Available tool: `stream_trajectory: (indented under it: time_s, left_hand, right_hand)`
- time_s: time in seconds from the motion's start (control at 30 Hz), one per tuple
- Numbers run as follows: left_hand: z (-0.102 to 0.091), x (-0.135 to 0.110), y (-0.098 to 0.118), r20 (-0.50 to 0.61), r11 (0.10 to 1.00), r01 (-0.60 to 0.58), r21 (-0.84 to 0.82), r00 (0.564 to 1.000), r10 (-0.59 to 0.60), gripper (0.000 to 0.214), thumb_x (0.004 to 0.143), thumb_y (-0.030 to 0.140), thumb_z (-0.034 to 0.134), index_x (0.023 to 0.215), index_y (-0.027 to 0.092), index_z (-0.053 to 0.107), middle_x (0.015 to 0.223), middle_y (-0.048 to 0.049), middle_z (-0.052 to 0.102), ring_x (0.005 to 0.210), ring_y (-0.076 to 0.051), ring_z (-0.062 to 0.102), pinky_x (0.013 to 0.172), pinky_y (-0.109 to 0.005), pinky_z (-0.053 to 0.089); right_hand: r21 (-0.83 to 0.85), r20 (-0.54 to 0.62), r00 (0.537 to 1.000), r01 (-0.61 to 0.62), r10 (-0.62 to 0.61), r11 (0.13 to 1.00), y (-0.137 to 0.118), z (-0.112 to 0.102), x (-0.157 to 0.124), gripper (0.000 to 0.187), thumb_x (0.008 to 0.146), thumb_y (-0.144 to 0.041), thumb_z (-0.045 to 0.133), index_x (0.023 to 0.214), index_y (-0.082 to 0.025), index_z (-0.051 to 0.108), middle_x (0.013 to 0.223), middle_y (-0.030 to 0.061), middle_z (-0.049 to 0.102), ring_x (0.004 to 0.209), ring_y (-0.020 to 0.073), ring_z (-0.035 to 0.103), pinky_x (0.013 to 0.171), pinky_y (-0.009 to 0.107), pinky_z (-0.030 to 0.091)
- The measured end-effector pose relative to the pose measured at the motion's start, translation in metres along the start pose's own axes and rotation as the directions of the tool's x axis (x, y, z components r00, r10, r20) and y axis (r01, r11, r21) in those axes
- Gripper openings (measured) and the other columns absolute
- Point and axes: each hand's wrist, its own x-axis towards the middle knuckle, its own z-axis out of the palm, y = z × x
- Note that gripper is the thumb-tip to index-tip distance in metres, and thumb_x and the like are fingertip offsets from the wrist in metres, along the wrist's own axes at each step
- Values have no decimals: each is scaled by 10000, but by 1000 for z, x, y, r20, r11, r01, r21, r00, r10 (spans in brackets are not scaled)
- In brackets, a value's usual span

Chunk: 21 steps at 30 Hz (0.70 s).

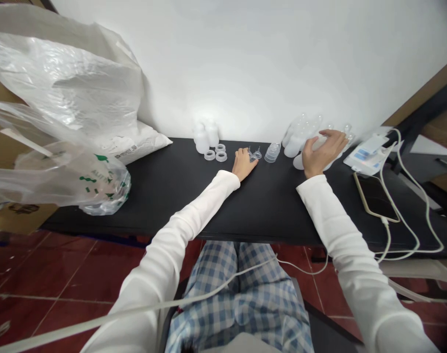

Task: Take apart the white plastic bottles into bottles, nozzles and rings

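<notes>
Head view, looking down over a black table (164,196) against a white wall (267,63). Left hand (243,164) flat on the tabletop, palm down, relaxed and not clenched, fingertips just beside a small group of clear silicone teats (255,155), with no visible grip on them. Right hand (321,153) open, fingers spread, lying over a cluster of translucent plastic bottles (300,138) and touching them, without a closed grasp. Between the two hands, a clear ridged cone-shaped piece (272,152), just beside the teats. Further left of the left hand, two white bottles (202,139) upright near the wall, and in front of them three plastic rings (221,156). At the left end of the table, a white sack (135,144) and a crumpled plastic bag (62,78). At the right end, a smartphone (375,197) with a white cable (403,220), and a white and blue package (366,154). White sleeves (337,215) on both arms, and blue checked trousers (238,294) below the table edge.
</notes>
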Motion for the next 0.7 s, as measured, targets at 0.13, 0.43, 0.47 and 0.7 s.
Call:
stream_trajectory:
  time_s: [0.13, 0.43, 0.47, 0.7]
  left_hand:
    - [1, 1, -3, 13, 999, -3, -45, 1000, 4, 656, 892, 326, 641, 1448, 117, 362, 1467, -243, 475, 1429, -360, 430, 1200, -546, 338]
    - [-33, -61, -1, 2, 931, -326, -163, 944, 330, 633, 974, 370, 506, 1506, 162, 233, 1532, -226, 398, 1471, -283, 412, 1231, -474, 356]
    - [-35, -67, -1, 47, 909, -367, -196, 923, 383, 659, 971, 387, 514, 1521, 186, 210, 1552, -218, 376, 1458, -280, 433, 1214, -468, 387]
    - [-33, -63, -3, 59, 911, -328, -250, 934, 353, 768, 921, 430, 649, 1502, 214, 196, 1531, -217, 383, 1489, -296, 389, 1215, -494, 391]
  right_hand:
    - [29, -45, 999, -17, 18, 999, -7, -4, 0, 175, 912, -273, 419, 1012, -192, 537, 1035, 169, 545, 1069, 340, 541, 999, 592, 389]
    - [255, -115, 982, -118, 152, 960, -42, -11, -9, 224, 926, -253, 339, 1093, -224, 485, 1050, 109, 482, 1084, 297, 556, 965, 550, 455]
    - [294, -129, 978, -120, 164, 948, -51, -11, -15, 219, 919, -257, 345, 1091, -222, 476, 1044, 108, 479, 1074, 291, 557, 964, 533, 460]
    - [285, 214, 972, -159, 99, 945, -93, 3, -64, 388, 1037, -355, 205, 1302, -174, 422, 1195, 185, 501, 1148, 270, 557, 960, 459, 476]
